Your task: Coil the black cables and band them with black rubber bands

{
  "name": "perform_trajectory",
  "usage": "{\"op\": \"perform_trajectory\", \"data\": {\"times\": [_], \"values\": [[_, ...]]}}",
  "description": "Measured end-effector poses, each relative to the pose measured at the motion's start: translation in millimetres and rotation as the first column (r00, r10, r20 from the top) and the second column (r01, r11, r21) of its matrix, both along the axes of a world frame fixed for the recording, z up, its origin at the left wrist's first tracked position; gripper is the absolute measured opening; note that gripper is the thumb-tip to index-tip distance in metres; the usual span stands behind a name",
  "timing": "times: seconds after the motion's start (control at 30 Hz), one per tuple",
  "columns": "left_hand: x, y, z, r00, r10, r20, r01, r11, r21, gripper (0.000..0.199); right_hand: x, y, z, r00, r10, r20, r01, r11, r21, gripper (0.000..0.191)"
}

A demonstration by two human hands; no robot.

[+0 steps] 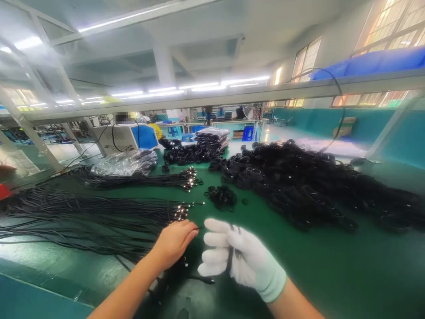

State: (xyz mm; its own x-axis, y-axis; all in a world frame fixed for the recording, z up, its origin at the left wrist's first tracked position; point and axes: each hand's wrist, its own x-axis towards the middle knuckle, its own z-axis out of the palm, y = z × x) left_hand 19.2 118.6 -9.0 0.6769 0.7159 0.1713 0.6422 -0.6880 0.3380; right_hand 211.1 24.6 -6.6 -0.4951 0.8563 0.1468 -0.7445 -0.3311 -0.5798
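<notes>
My bare left hand point(175, 241) is closed beside the connector ends of a bundle of long black cables point(99, 212); a small dark tip shows at its fingertips. My right hand point(241, 257), in a white glove, holds a thin black strap or cable piece point(229, 261) between thumb and fingers, and part of it hangs across the palm. The two hands are close together but apart. Just beyond them lies a small heap of black bands point(223, 197). A dark cable end point(207, 280) rests on the green table below the gloved fingers.
A large pile of coiled black cables point(299, 177) covers the right side. Another cable bundle point(142, 180), a clear plastic bag point(124, 164) and a white and blue machine point(128, 136) stand at the left. More coils point(192, 154) lie at the back under a metal shelf rail point(199, 101).
</notes>
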Motion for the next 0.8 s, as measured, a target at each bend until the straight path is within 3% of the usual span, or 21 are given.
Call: {"op": "perform_trajectory", "data": {"times": [0.13, 0.33, 0.43, 0.5, 0.6, 0.7, 0.8], "values": [[0, -17, 5.5, 0.967, 0.044, -0.250, 0.005, 0.981, 0.192, 0.031, 11, 2, 6.4, 0.989, -0.129, 0.072, 0.127, 0.991, 0.036, 0.045], [25, -80, 21.9, 0.939, -0.071, -0.338, 0.125, 0.982, 0.143, 0.024, 12, 6, 9.3, 0.945, -0.292, 0.150, 0.296, 0.955, -0.001, 0.041], [30, -84, 28.5, 0.933, -0.145, -0.330, 0.196, 0.972, 0.128, 0.021, 6, 5, 0.1, 0.935, -0.301, 0.188, 0.316, 0.947, -0.054, 0.039], [27, -73, 36.1, 0.937, -0.206, -0.283, 0.258, 0.952, 0.162, 0.017, 1, 3, -7.6, 0.951, -0.223, 0.212, 0.240, 0.969, -0.058, 0.037], [19, -47, 51.9, 0.946, -0.292, -0.138, 0.312, 0.937, 0.155, 0.015, -6, -2, -15.0, 0.979, 0.048, 0.197, -0.042, 0.998, -0.036, 0.037], [14, -27, 60.4, 0.949, -0.307, 0.067, 0.312, 0.946, -0.088, 0.013, -13, -6, -17.2, 0.969, 0.214, 0.124, -0.208, 0.976, -0.058, 0.041], [15, -18, 52.0, 0.936, -0.224, 0.272, 0.320, 0.863, -0.390, 0.014, -20, -9, -17.7, 0.955, 0.288, 0.070, -0.280, 0.955, -0.101, 0.045]]}}
